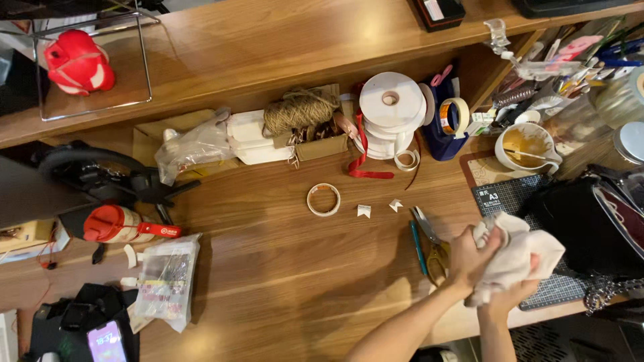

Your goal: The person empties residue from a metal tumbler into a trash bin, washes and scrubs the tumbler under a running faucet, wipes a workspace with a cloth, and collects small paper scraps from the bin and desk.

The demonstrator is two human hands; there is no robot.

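- A red bottle (114,224) lies on its side at the far left of the wooden table (282,281), with one clear plastic bag (166,280) just below it.
- One roll of tape (323,200) lies flat in the middle, and two small white paper scraps (363,211) sit just beside it.
- One blue pen (418,247) and one pair of scissors (429,236) lie next to the hands.
- The left hand (469,258) has its grip closed on a crumpled white cloth (516,255).
- The right hand (513,295) holds the cloth from below; the cloth hides most of it, so its grip looks closed.
- The cloth is above the dark cutting mat (510,198).
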